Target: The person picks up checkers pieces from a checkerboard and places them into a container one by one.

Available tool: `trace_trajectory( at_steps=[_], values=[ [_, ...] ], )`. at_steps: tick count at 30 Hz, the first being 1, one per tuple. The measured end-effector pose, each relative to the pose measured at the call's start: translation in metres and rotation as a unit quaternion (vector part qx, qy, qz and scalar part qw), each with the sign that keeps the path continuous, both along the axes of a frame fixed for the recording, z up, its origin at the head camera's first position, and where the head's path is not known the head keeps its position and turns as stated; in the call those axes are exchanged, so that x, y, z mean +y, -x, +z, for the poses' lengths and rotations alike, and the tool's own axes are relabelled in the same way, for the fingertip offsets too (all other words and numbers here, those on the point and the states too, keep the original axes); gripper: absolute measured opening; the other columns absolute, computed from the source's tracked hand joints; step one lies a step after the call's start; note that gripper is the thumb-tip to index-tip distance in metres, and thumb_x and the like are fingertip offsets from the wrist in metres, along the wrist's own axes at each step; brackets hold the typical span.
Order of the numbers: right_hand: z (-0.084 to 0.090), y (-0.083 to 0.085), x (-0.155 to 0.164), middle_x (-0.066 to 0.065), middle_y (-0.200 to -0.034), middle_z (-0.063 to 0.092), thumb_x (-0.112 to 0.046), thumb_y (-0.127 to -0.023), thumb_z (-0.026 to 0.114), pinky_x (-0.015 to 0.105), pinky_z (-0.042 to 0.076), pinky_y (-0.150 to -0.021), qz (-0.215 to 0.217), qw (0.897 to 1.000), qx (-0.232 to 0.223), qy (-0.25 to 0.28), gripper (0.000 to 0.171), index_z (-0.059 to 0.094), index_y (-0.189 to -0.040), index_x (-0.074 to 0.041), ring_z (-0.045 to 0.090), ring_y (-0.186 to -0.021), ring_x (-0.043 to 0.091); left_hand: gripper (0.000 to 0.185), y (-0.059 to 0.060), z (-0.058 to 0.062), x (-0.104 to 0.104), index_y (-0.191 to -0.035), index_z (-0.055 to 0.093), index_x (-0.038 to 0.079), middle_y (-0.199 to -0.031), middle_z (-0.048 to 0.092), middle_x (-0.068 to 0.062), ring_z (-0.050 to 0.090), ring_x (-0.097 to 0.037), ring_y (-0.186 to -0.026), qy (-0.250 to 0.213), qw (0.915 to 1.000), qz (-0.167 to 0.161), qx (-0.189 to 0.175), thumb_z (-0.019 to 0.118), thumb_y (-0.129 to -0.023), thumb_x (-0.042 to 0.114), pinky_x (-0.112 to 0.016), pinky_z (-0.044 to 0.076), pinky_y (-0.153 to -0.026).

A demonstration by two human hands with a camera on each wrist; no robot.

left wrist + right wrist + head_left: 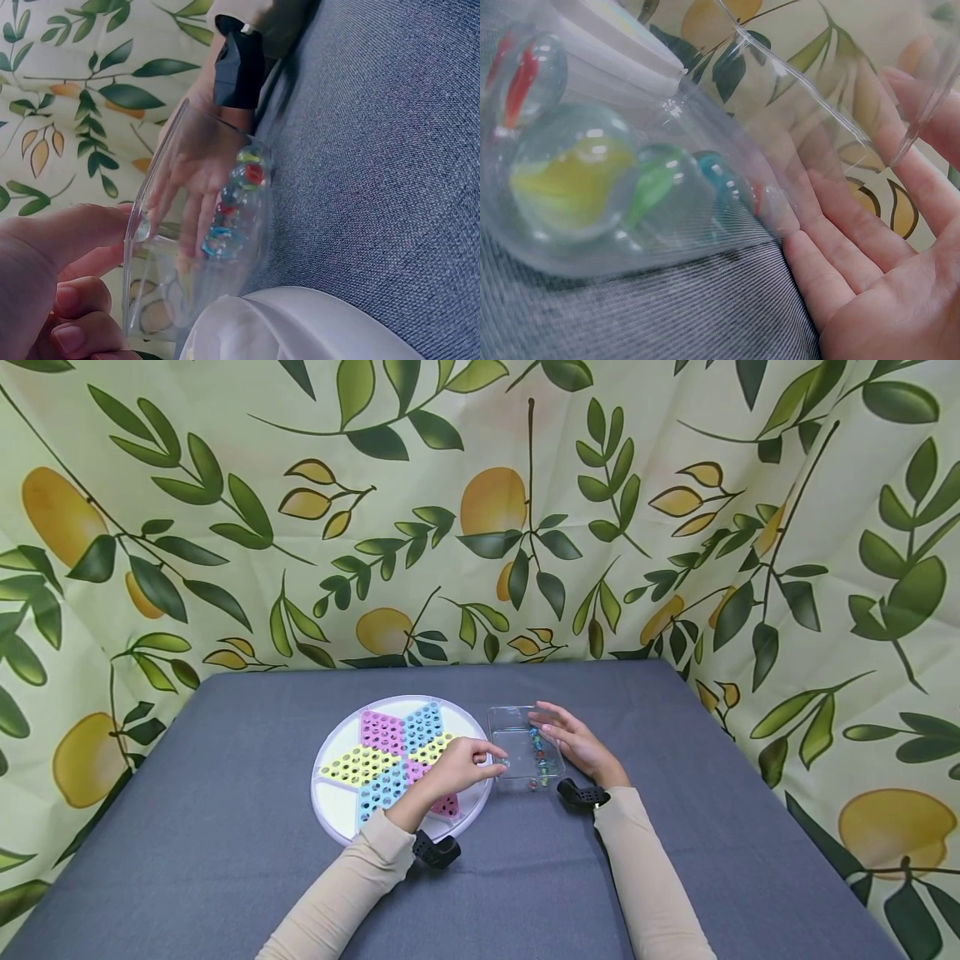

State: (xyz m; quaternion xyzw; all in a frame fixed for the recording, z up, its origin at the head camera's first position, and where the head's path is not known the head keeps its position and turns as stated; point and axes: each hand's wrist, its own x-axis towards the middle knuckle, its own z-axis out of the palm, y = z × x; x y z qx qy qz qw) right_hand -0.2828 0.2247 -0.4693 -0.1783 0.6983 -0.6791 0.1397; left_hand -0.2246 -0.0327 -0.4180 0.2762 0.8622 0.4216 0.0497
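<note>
My left hand [468,764] pinches a small clear marble [142,227] between thumb and forefinger, at the left side of a clear plastic box [517,718]. Its other fingers curl toward the palm. Several coloured glass marbles [540,752] lie in a row along the right part of the box, among them a marble with a yellow swirl [574,180]. My right hand [581,743] rests against the box's right side, fingers straight along the outside of the wall and seen through it in both wrist views. To the left stands a round white Chinese checkers board [330,806].
Across the board runs a star of pink, blue and yellow [360,767] sections with holes. A grey-blue cloth [225,827] covers the table. Behind hangs a leaf-and-fruit patterned curtain [420,552]. Each wrist wears a black camera strap [438,850].
</note>
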Motion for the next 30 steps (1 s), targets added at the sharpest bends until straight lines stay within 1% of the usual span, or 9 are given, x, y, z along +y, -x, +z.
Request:
trace_trajectory(
  at_steps=[10, 17, 19, 24, 25, 26, 28, 30],
  values=[
    [0.0, 0.0, -0.002, 0.029, -0.155, 0.025, -0.02, -0.101, 0.048, 0.007, 0.039, -0.098, -0.009, 1.0, 0.0, -0.002, 0.058, 0.023, -0.151, -0.005, 0.023, -0.147, 0.04, 0.022, 0.0, 0.0, 0.0, -0.105, 0.072, -0.001, -0.06, 0.03, 0.006, 0.026, -0.006, -0.055, -0.006, 0.9999, -0.002, -0.012, 0.069, -0.087, 0.011, -0.015, 0.024, -0.053],
    [-0.001, 0.0, -0.001, 0.03, -0.155, 0.023, -0.018, -0.101, 0.048, 0.006, 0.04, -0.097, -0.001, 1.0, -0.008, 0.009, 0.059, 0.021, -0.151, -0.003, 0.018, -0.147, 0.043, 0.021, -0.002, -0.001, 0.0, -0.103, 0.072, -0.003, -0.06, 0.03, 0.006, 0.027, -0.004, -0.054, -0.017, 0.9998, -0.005, 0.002, 0.068, -0.087, 0.01, -0.016, 0.024, -0.052],
    [0.0, 0.001, -0.001, 0.03, -0.155, 0.023, -0.018, -0.101, 0.047, 0.006, 0.04, -0.097, 0.001, 1.0, -0.003, 0.004, 0.059, 0.02, -0.151, -0.003, 0.021, -0.147, 0.041, 0.021, -0.002, -0.002, 0.0, -0.103, 0.072, -0.003, -0.06, 0.03, 0.006, 0.026, -0.003, -0.054, -0.023, 0.9997, -0.004, -0.002, 0.068, -0.087, 0.009, -0.016, 0.024, -0.052],
    [0.002, 0.0, -0.002, 0.029, -0.155, 0.026, -0.017, -0.101, 0.049, 0.007, 0.042, -0.096, -0.006, 1.0, -0.005, 0.002, 0.059, 0.022, -0.151, -0.003, 0.031, -0.144, 0.031, 0.02, -0.002, -0.004, -0.004, -0.101, 0.072, -0.003, -0.06, 0.03, 0.008, 0.027, -0.003, -0.056, -0.047, 0.9988, -0.004, 0.011, 0.067, -0.087, 0.011, -0.017, 0.024, -0.052],
    [0.002, 0.0, -0.002, 0.029, -0.155, 0.026, -0.017, -0.1, 0.05, 0.007, 0.042, -0.096, -0.009, 1.0, -0.01, 0.005, 0.059, 0.023, -0.151, -0.002, 0.031, -0.144, 0.031, 0.02, -0.003, -0.005, -0.005, -0.1, 0.072, -0.003, -0.06, 0.03, 0.009, 0.026, -0.003, -0.055, -0.054, 0.9981, -0.008, 0.028, 0.067, -0.088, 0.013, -0.017, 0.024, -0.051],
    [0.003, 0.0, -0.002, 0.028, -0.154, 0.027, -0.017, -0.1, 0.051, 0.008, 0.043, -0.096, -0.013, 1.0, -0.012, 0.006, 0.059, 0.023, -0.15, -0.002, 0.031, -0.144, 0.031, 0.021, -0.003, -0.005, -0.006, -0.099, 0.072, -0.002, -0.06, 0.029, 0.01, 0.026, -0.003, -0.055, -0.06, 0.9976, -0.007, 0.034, 0.066, -0.088, 0.014, -0.017, 0.025, -0.051],
    [0.005, 0.0, -0.002, 0.028, -0.154, 0.027, -0.017, -0.099, 0.052, 0.009, 0.044, -0.097, -0.018, 1.0, -0.015, 0.006, 0.06, 0.024, -0.15, -0.002, 0.03, -0.145, 0.034, 0.022, -0.003, -0.003, -0.01, -0.099, 0.072, -0.002, -0.06, 0.029, 0.01, 0.026, -0.002, -0.055, -0.072, 0.9967, -0.001, 0.039, 0.066, -0.088, 0.016, -0.018, 0.025, -0.052],
    [0.007, 0.0, -0.002, 0.027, -0.155, 0.028, -0.019, -0.099, 0.052, 0.012, 0.044, -0.099, -0.023, 1.0, -0.013, -0.001, 0.06, 0.025, -0.151, -0.003, 0.027, -0.145, 0.037, 0.023, -0.001, 0.0, -0.014, -0.101, 0.072, -0.002, -0.06, 0.029, 0.01, 0.026, -0.003, -0.055, -0.077, 0.9964, 0.012, 0.033, 0.066, -0.088, 0.016, -0.018, 0.025, -0.052]
  ],
)
